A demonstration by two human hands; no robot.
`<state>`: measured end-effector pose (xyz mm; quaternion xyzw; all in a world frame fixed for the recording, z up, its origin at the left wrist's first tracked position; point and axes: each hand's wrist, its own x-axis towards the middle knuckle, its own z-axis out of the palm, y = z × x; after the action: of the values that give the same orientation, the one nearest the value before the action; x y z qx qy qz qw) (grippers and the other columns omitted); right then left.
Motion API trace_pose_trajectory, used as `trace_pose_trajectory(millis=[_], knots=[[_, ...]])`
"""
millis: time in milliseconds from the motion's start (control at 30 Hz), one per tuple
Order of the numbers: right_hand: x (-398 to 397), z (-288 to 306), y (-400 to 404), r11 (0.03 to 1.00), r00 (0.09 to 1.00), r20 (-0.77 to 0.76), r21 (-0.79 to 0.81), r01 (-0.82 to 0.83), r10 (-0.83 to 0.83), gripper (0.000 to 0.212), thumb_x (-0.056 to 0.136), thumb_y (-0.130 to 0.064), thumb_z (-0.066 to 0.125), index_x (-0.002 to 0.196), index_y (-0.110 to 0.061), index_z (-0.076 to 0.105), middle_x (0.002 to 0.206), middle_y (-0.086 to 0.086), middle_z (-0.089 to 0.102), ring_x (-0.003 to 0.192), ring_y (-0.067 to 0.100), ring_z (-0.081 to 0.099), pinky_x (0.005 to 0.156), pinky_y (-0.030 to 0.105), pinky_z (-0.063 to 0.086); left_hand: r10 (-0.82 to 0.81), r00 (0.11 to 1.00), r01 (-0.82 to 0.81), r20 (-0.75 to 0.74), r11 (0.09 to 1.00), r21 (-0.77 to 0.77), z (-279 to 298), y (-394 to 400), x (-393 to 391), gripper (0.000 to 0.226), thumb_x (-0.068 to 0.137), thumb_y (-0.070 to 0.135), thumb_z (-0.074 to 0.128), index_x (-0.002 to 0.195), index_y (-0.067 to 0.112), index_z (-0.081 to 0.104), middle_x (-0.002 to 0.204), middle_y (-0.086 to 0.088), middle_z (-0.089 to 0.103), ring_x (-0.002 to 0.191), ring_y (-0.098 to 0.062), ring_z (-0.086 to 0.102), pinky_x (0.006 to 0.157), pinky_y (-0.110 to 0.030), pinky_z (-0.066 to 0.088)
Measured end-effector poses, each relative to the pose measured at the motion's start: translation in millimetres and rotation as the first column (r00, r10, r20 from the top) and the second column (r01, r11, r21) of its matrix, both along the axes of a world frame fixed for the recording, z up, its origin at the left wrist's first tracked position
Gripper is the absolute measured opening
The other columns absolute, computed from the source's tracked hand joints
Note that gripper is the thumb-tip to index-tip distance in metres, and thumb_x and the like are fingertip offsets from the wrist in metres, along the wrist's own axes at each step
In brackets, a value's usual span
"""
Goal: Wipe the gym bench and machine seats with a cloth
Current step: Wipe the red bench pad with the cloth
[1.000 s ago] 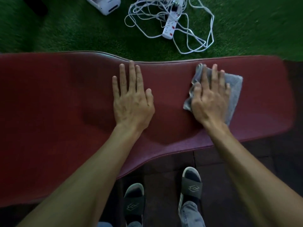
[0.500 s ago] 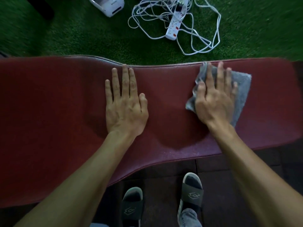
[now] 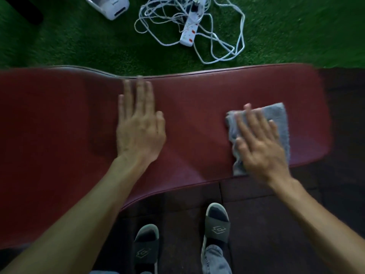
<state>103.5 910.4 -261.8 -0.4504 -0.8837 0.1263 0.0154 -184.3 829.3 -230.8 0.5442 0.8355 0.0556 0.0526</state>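
Note:
A long dark red padded gym bench [image 3: 197, 107] runs across the view from left to right. My left hand [image 3: 139, 125] lies flat on its middle, fingers together and pointing away from me, holding nothing. A grey cloth [image 3: 280, 123] lies on the bench near its right end. My right hand [image 3: 260, 147] presses flat on the cloth with fingers spread, covering most of its left half. The cloth's near corner reaches the bench's front edge.
Green artificial turf [image 3: 79, 46] lies beyond the bench. On it are a white power strip [image 3: 189, 32] in a tangle of white cable [image 3: 227, 48] and a white device [image 3: 110, 6]. My feet in dark slides [image 3: 216, 224] stand on dark floor tiles below the bench.
My right hand has dragged the cloth from the bench's far edge toward me, down to the near edge. My left hand has stayed flat on the bench.

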Motion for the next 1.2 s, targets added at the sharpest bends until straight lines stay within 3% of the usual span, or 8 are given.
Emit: trace_pose_trajectory(millis=[133, 367, 600, 767, 900, 1000, 1100, 1200], knots=[[-16.5, -2.2, 60.9, 0.915, 0.917, -0.024, -0.078, 0.396, -0.399, 0.064, 0.101, -0.049, 0.018, 0.163, -0.035, 0.009, 0.174, 0.0, 0.001, 0.16, 0.022, 0.001, 0.128, 0.052, 0.005, -0.183, 0.982, 0.182, 0.042, 0.983, 0.026, -12.6, 48.4, 66.5, 0.07, 0.101, 0.037, 0.025, 0.163, 0.008, 0.015, 0.173, -0.009, 0.009, 0.16, -0.026, 0.002, 0.13, -0.046, 0.004], [59.8, -5.9, 29.5, 0.997, 0.997, -0.007, -0.013, -0.074, 0.074, 0.06, 0.106, -0.046, 0.025, 0.163, -0.036, 0.013, 0.173, -0.003, 0.005, 0.16, 0.019, 0.004, 0.129, 0.043, 0.006, -0.103, 0.995, 0.103, -0.004, 0.995, 0.013, -24.2, 90.9, 109.5, 0.07, 0.1, 0.037, 0.022, 0.164, 0.013, 0.012, 0.173, -0.004, 0.008, 0.16, -0.027, 0.001, 0.13, -0.049, 0.003], [53.5, -12.5, 131.3, 0.891, 0.893, 0.0, -0.059, 0.449, -0.45, 0.064, 0.103, -0.046, 0.017, 0.164, -0.031, 0.004, 0.174, 0.003, -0.003, 0.16, 0.023, -0.003, 0.128, 0.05, 0.003, -0.088, 0.992, 0.086, -0.09, 0.996, -0.02, -27.8, 90.7, 112.8, 0.069, 0.101, 0.036, 0.021, 0.165, 0.013, 0.008, 0.174, -0.004, 0.005, 0.16, -0.027, 0.001, 0.13, -0.05, 0.004], [-14.2, -7.0, 115.9, 0.994, 0.988, -0.104, 0.01, 0.111, -0.109, 0.06, 0.104, -0.045, 0.024, 0.163, -0.031, 0.021, 0.173, 0.003, 0.013, 0.16, 0.025, 0.007, 0.129, 0.05, 0.007, -0.081, 0.991, 0.079, -0.106, 0.997, -0.027, -28.8, 92.3, 112.7, 0.069, 0.101, 0.036, 0.022, 0.165, 0.013, 0.009, 0.174, -0.003, 0.007, 0.16, -0.026, 0.002, 0.13, -0.05, 0.005], [51.7, -5.5, 54.8, 0.982, 0.981, -0.058, -0.032, -0.186, 0.184, 0.06, 0.106, -0.047, 0.026, 0.163, -0.037, 0.012, 0.173, -0.004, 0.004, 0.16, 0.019, 0.002, 0.129, 0.045, 0.009, -0.072, 0.993, 0.069, -0.096, 0.997, -0.036, -27.6, 92.1, 111.6, 0.067, 0.102, 0.035, 0.023, 0.165, 0.015, 0.008, 0.174, -0.001, 0.005, 0.161, -0.023, 0.0, 0.13, -0.049, 0.005], [105.4, -16.3, 79.8, 0.998, 0.999, 0.001, -0.047, 0.048, -0.048, 0.062, 0.104, -0.049, 0.022, 0.163, -0.034, 0.01, 0.173, 0.0, 0.006, 0.16, 0.022, 0.005, 0.127, 0.052, 0.013, -0.072, 0.99, 0.066, -0.118, 0.997, -0.049, -28.1, 92.0, 112.8, 0.068, 0.102, 0.035, 0.022, 0.165, 0.015, 0.006, 0.174, -0.001, 0.003, 0.161, -0.024, -0.002, 0.13, -0.049, 0.003], [79.1, -16.1, 126.5, 0.907, 0.91, 0.008, -0.073, 0.415, -0.415, 0.065, 0.103, -0.048, 0.018, 0.164, -0.028, 0.007, 0.174, 0.006, -0.001, 0.16, 0.027, 0.0, 0.128, 0.053, 0.007, -0.076, 0.99, 0.072, -0.117, 0.996, -0.044, -28.1, 93.0, 112.8, 0.068, 0.102, 0.036, 0.021, 0.165, 0.015, 0.005, 0.174, -0.001, 0.003, 0.161, -0.024, -0.001, 0.13, -0.048, 0.003], [20.3, -10.5, 121.6, 0.93, 0.929, -0.053, -0.056, 0.364, -0.367, 0.064, 0.104, -0.044, 0.022, 0.164, -0.026, 0.008, 0.173, 0.008, 0.0, 0.16, 0.028, -0.001, 0.129, 0.051, 0.002, -0.08, 0.991, 0.077, -0.11, 0.997, -0.031, -28.1, 93.4, 112.0, 0.068, 0.101, 0.035, 0.021, 0.165, 0.015, 0.007, 0.174, -0.002, 0.005, 0.161, -0.025, 0.001, 0.13, -0.048, 0.003]])
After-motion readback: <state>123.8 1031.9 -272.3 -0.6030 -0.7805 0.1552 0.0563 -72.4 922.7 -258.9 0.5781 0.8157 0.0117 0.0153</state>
